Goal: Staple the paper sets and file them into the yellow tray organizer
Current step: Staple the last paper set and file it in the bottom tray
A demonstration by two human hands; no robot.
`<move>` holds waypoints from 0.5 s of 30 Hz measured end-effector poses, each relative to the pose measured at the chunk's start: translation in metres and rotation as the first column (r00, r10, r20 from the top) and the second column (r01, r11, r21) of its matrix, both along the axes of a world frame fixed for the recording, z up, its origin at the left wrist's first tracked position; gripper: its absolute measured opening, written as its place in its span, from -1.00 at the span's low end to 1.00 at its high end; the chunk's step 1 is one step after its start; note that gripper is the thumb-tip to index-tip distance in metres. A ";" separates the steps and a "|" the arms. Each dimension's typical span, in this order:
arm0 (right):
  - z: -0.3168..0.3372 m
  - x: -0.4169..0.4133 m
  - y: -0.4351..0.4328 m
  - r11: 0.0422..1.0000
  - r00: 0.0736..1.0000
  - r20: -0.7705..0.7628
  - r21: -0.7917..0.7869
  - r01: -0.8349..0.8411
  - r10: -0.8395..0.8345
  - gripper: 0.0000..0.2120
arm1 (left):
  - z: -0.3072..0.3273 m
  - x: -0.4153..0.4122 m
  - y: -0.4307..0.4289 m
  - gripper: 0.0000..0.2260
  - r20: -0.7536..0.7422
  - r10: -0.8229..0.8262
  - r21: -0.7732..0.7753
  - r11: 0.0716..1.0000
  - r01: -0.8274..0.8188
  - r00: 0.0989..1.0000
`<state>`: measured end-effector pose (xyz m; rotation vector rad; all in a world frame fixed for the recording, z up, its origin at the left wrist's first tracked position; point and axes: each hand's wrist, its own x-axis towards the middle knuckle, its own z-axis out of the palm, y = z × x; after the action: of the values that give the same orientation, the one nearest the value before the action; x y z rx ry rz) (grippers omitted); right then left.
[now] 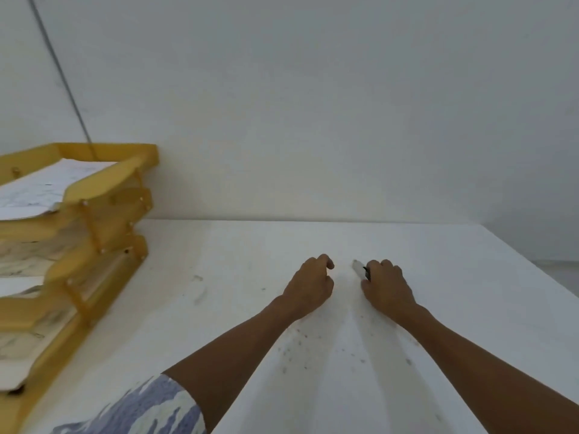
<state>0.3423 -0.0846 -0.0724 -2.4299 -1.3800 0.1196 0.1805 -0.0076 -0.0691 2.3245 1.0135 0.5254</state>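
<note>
A yellow three-tier tray organizer (103, 195) stands at the left of the white table, with white paper sets (40, 189) lying in its tiers. My left hand (310, 286) rests on the table near the middle, fingers curled, nothing visible in it. Just to its right, my right hand (387, 285) is closed around a small stapler (360, 268), whose pale tip and dark part stick out past the fingers. No loose paper lies under my hands.
The white table (344, 355) is scuffed with dark specks and meets a plain white wall at the back. Its right edge runs diagonally at the far right. A thin grey cable (59, 73) hangs down the wall behind the organizer.
</note>
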 end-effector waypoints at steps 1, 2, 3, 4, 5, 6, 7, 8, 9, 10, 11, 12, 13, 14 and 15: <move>-0.003 -0.005 0.012 0.999 1.000 0.002 0.044 -0.011 0.011 -0.78 | -0.001 -0.008 0.011 -0.62 -0.004 0.006 0.017 1.000 -0.006 1.000; -0.006 -0.011 0.021 0.996 0.999 -0.011 0.088 -0.034 0.035 -0.79 | -0.002 -0.015 0.020 -0.56 -0.011 0.008 0.044 0.999 -0.007 1.000; -0.008 -0.019 0.031 0.989 0.996 -0.034 0.125 -0.074 0.079 -0.77 | -0.001 -0.021 0.028 -0.50 -0.028 0.008 0.072 0.997 -0.006 1.000; -0.009 -0.029 0.045 0.978 0.988 -0.054 0.159 -0.134 0.144 -0.76 | -0.003 -0.028 0.041 -0.46 -0.064 0.012 0.096 0.995 -0.006 0.998; -0.009 -0.041 0.055 0.964 0.974 -0.081 0.182 -0.195 0.212 -0.76 | -0.004 -0.034 0.050 -0.45 -0.104 0.012 0.118 0.993 0.001 0.994; -0.009 -0.054 0.065 0.946 0.953 -0.115 0.203 -0.252 0.279 -0.75 | -0.005 -0.040 0.060 -0.46 -0.125 0.006 0.136 0.991 0.011 0.992; -0.010 -0.066 0.077 0.929 0.929 -0.149 0.214 -0.304 0.338 -0.74 | -0.006 -0.047 0.071 -0.49 -0.137 0.005 0.141 0.990 0.015 0.991; -0.012 -0.077 0.087 0.912 0.908 -0.167 0.223 -0.344 0.383 -0.74 | -0.007 -0.055 0.079 -0.55 -0.138 0.009 0.134 0.991 0.009 0.990; -0.012 -0.086 0.095 0.901 0.897 -0.167 0.227 -0.369 0.409 -0.75 | -0.007 -0.064 0.085 -0.61 -0.139 0.020 0.123 0.992 -0.003 0.990; -0.013 -0.096 0.105 0.895 0.892 -0.164 0.232 -0.380 0.421 -0.77 | -0.007 -0.074 0.092 -0.66 -0.143 0.034 0.128 0.992 -0.016 0.989; -0.012 -0.103 0.112 0.896 0.890 -0.175 0.231 -0.380 0.422 -0.77 | -0.007 -0.083 0.097 -0.69 -0.146 0.045 0.144 0.989 -0.024 0.988; -0.011 -0.109 0.118 0.897 0.886 -0.194 0.237 -0.374 0.421 -0.76 | -0.007 -0.092 0.101 -0.71 -0.147 0.058 0.159 0.987 -0.035 0.987; -0.011 -0.117 0.126 0.897 0.881 -0.210 0.238 -0.373 0.423 -0.73 | -0.008 -0.102 0.108 -0.74 -0.155 0.087 0.171 0.983 -0.060 0.984; -0.012 -0.123 0.131 0.894 0.879 -0.216 0.248 -0.372 0.426 -0.68 | -0.009 -0.109 0.113 -0.76 -0.160 0.122 0.188 0.978 -0.091 0.979; -0.012 -0.127 0.135 0.894 0.881 -0.210 0.250 -0.372 0.425 -0.64 | -0.009 -0.115 0.118 -0.79 -0.161 0.165 0.207 0.970 -0.130 0.973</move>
<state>0.2149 0.0506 -0.0841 -1.8576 -1.6596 0.3659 0.0657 0.1099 -0.0781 2.5174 1.2790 0.5018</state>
